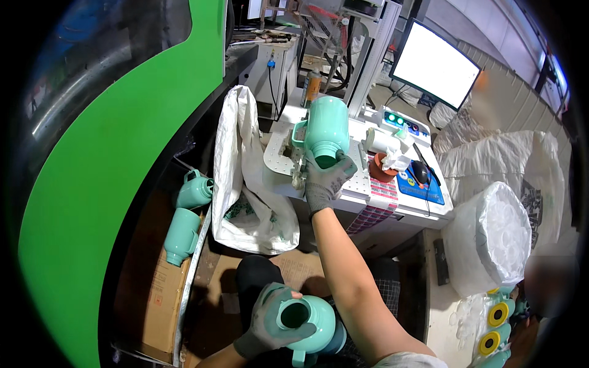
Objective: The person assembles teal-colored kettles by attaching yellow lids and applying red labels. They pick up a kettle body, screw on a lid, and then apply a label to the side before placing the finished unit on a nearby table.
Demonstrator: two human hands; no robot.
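Note:
My left hand [265,326], in a grey work glove, grips a mint-green plastic jug shell [324,316] low in front of my lap. Its round neck opening faces up, with my thumb and fingers about the rim. My gloved right hand [326,181] reaches forward to a second mint-green jug shell [329,119] with a side handle. That shell lies over a perforated metal plate [277,164] on the bench, its neck toward me. The fingers of that hand close on its neck end, partly hidden by the glove.
A white woven sack [233,135] stands open left of the bench. Two more jug shells [182,233] rest beside the green machine panel [73,202]. On the bench are a button box [405,122], mouse [419,171] and tape roll [381,167]. A monitor [434,64] and plastic bag [475,245] stand right.

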